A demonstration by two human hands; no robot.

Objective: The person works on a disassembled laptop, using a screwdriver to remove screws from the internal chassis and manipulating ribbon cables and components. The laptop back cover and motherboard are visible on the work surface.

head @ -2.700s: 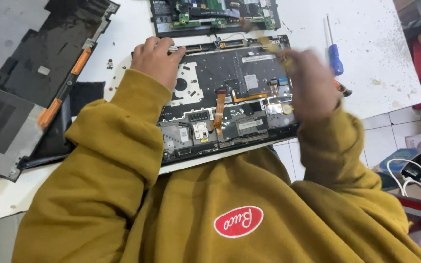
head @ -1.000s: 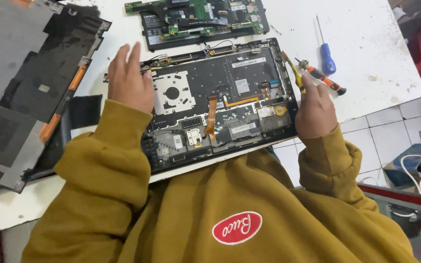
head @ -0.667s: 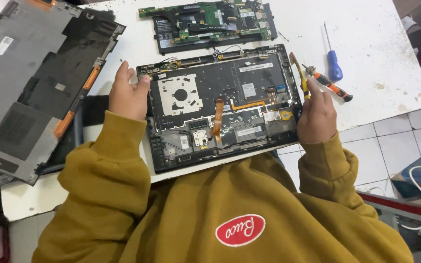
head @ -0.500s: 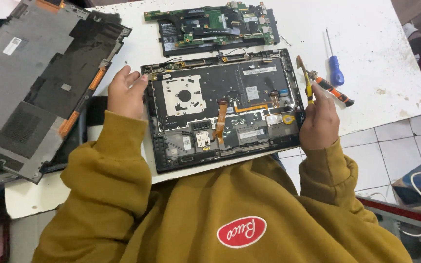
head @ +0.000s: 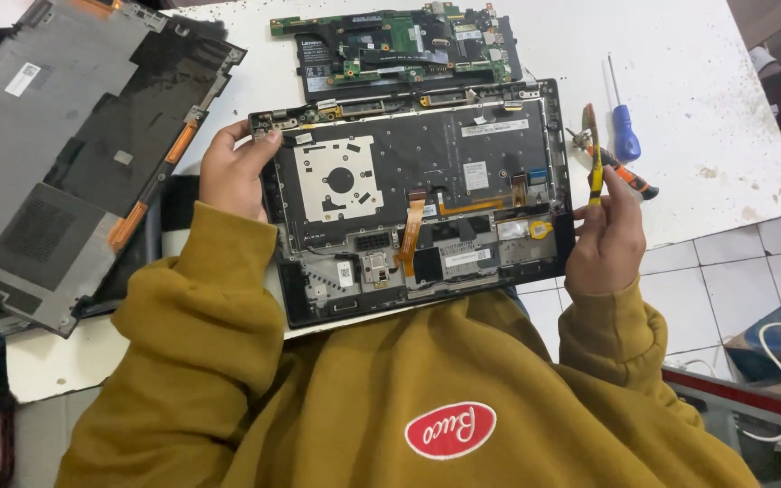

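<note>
An opened black laptop chassis (head: 427,199) lies in front of me, with its keyboard underside, orange flex cables and a bare metal plate showing. My left hand (head: 232,172) grips its left edge, thumb over the rim. My right hand (head: 603,239) holds the right edge and also pinches a thin yellow brush-like tool (head: 594,158) that points upward.
A green motherboard (head: 399,45) lies just beyond the chassis. The grey laptop bottom cover (head: 65,154) rests at the left. A blue screwdriver (head: 624,126) and an orange-handled tool (head: 630,176) lie on the stained white table (head: 707,108) at the right. Tiled floor and cables show at lower right.
The chassis has been lifted and tilted toward me, held at both edges. My right hand has settled on the right edge with the yellow tool held upright.
</note>
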